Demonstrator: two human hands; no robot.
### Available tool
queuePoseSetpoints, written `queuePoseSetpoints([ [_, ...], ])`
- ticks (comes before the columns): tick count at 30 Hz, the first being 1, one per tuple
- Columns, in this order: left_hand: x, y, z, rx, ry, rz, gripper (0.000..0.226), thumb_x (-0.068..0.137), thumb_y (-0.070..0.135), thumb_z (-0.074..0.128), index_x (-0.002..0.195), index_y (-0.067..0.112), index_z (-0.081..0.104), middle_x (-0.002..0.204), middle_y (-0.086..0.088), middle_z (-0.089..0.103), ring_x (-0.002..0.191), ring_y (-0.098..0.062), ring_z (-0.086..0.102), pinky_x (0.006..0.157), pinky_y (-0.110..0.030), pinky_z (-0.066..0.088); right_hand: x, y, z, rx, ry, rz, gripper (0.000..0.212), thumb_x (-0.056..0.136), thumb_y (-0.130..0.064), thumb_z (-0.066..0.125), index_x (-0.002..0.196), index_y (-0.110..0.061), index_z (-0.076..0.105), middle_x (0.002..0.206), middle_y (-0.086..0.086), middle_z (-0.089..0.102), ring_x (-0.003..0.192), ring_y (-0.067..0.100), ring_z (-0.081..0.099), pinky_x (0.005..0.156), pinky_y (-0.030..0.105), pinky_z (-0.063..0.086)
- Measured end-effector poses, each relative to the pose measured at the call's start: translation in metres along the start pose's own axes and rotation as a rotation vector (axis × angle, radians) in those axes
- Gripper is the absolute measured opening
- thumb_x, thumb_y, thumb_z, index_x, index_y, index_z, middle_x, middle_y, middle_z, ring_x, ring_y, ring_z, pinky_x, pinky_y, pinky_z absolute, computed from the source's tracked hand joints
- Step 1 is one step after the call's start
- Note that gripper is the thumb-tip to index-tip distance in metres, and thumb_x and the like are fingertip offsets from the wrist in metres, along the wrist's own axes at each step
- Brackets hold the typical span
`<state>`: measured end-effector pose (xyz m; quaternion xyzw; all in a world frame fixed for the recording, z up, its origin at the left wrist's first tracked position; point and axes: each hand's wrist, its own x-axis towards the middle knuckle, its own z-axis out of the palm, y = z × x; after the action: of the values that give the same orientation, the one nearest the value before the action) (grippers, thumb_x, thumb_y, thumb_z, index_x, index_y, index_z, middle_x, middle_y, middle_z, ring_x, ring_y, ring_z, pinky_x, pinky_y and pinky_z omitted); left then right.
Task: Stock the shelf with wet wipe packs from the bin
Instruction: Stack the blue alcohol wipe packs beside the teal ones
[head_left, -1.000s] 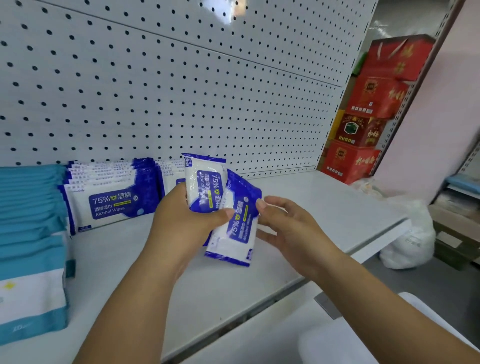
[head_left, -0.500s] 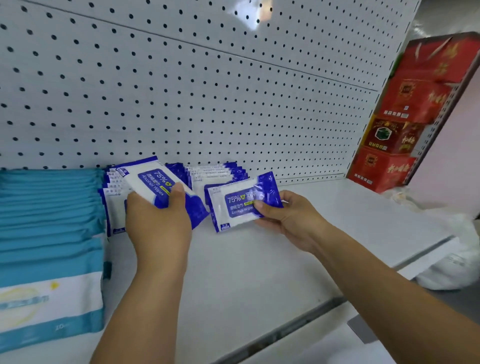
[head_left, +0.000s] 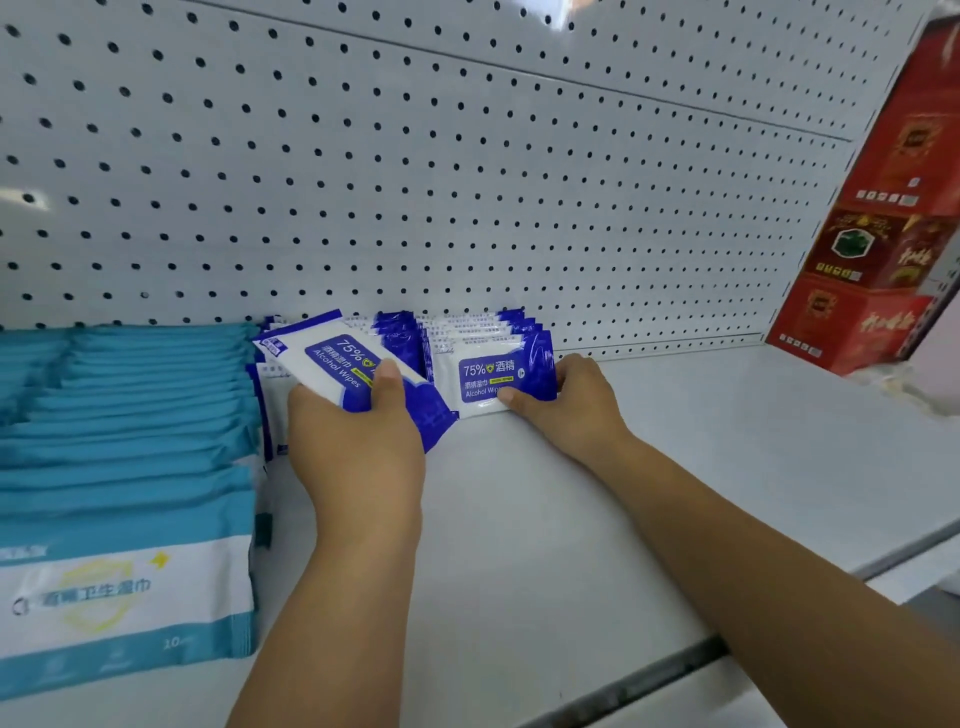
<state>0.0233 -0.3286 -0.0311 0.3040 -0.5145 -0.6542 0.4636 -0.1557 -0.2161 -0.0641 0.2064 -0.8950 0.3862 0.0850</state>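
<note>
Gripping a tilted wipe pack (head_left: 337, 366), the left hand (head_left: 358, 441) nears the shelf (head_left: 519, 519), while the right hand (head_left: 566, 400) pinches another pack (head_left: 488, 382) standing there.

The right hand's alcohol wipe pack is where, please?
Head view, centre: the alcohol wipe pack fronts the right blue row on the shelf, gripped by the right hand.

The tilted alcohol wipe pack (head_left: 332, 364) that the left hand (head_left: 358, 441) is gripping is showing "75%" and "Alcohol Wipes". The standing alcohol wipe pack (head_left: 488, 382) that the right hand (head_left: 566, 400) is pinching is reading "75% 酒精", "酒精湿巾" and "Alcohol Wip", with the thumb covering the rest. The front teal wipe pack (head_left: 124, 597) is carrying a blurred "卫生湿巾" and "10".
</note>
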Motion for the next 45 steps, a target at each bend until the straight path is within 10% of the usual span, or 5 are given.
queuePoseSetpoints([
  [7, -0.002, 0.001, 0.000, -0.032, -0.101, -0.107, 0.012, 0.094, 0.034, 0.068, 0.093, 0.022, 0.066, 0.090, 0.003, 0.071, 0.078, -0.014, 0.069, 0.052, -0.019, 0.055, -0.006, 0.002, 0.000, 0.015, 0.010, 0.003, 0.090, 0.072, -0.059, 0.079, 0.137, -0.012, 0.038, 0.133, 0.002, 0.043, 0.127, 0.020, 0.040, 0.106, 0.041, 0.041],
  [13, -0.003, 0.006, 0.003, -0.215, -0.199, -0.332, 0.011, 0.095, 0.030, 0.068, 0.089, 0.022, 0.070, 0.077, 0.005, 0.077, 0.071, -0.011, 0.074, 0.080, -0.042, 0.062, -0.032, -0.018, -0.030, 0.468, 0.142, -0.062, 0.030, 0.090, -0.049, 0.066, 0.099, -0.021, 0.061, 0.107, -0.007, 0.066, 0.095, 0.002, 0.060, 0.075, 0.016, 0.044],
  [20, -0.011, 0.001, 0.005, -0.165, -0.321, -0.264, 0.007, 0.093, 0.024, 0.068, 0.091, 0.022, 0.075, 0.087, 0.003, 0.079, 0.074, -0.009, 0.074, 0.063, -0.026, 0.060, -0.051, -0.039, -0.033, 0.680, -0.369, -0.176, 0.041, 0.076, -0.044, 0.080, 0.103, -0.016, 0.068, 0.093, -0.001, 0.073, 0.084, 0.010, 0.067, 0.077, 0.027, 0.054],
  [33, -0.010, 0.002, 0.005, 0.003, -0.223, -0.123, 0.038, 0.084, 0.037, 0.078, 0.115, 0.022, 0.062, 0.096, 0.005, 0.074, 0.096, -0.014, 0.072, 0.092, -0.039, 0.056, -0.036, -0.014, -0.068, 0.724, -0.362, -0.120, 0.031, 0.077, -0.018, 0.080, 0.107, -0.015, 0.074, 0.098, 0.003, 0.078, 0.086, 0.017, 0.074, 0.073, 0.026, 0.058],
  [45, -0.018, -0.012, 0.006, 0.628, -0.293, 0.112, 0.027, 0.089, 0.037, 0.073, 0.087, 0.022, 0.051, 0.089, 0.009, 0.055, 0.087, -0.014, 0.054, 0.072, -0.026, 0.037, -0.017, 0.009, -0.066, 0.579, -0.403, 0.066, 0.040, 0.071, -0.032, 0.086, 0.105, -0.018, 0.070, 0.100, 0.007, 0.077, 0.089, 0.022, 0.076, 0.080, 0.036, 0.061],
])
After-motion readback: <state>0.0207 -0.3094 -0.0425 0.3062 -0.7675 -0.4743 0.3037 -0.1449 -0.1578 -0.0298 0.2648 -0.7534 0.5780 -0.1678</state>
